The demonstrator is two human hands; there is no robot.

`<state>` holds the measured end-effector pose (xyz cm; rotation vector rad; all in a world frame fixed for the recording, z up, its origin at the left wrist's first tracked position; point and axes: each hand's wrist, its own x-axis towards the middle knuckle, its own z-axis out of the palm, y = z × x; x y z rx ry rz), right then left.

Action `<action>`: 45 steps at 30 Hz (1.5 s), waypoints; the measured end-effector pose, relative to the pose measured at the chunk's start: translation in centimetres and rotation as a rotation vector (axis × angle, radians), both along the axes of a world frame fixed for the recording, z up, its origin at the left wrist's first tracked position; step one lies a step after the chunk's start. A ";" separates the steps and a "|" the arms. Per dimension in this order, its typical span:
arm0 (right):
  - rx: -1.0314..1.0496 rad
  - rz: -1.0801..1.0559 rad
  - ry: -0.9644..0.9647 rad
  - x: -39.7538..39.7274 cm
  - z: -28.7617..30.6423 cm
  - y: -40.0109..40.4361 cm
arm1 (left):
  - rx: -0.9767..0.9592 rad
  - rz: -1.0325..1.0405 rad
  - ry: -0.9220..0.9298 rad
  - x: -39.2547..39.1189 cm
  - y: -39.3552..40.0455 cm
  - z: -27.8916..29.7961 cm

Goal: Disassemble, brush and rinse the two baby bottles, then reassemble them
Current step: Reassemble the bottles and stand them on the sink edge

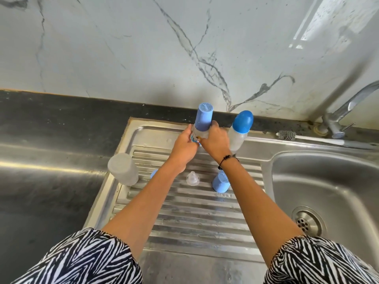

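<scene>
Ribbed steel drainboard (184, 218), nearest: loose silicone teat (192, 178) and small blue cap (220, 182); at its far edge, both hands, left hand (183, 143) and right hand (215, 140), grip the light-blue-capped baby bottle (202, 123) upright beside the second bottle (239, 131); advice: steady body, twist collar squarely.

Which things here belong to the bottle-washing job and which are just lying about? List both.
Job: pale-blue-capped clear bottle held by both hands; dark-blue-domed clear bottle; clear silicone teat; pale blue cap; grey-bristled white-handled brush.
Lying about: frosted upturned plastic cup; chrome tap.
</scene>
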<state>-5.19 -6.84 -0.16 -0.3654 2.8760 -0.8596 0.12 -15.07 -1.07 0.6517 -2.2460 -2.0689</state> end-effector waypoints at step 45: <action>0.105 0.552 0.142 13.1 -2.2 -2.7 | 0.457 0.462 0.028 27.2 -4.8 4.2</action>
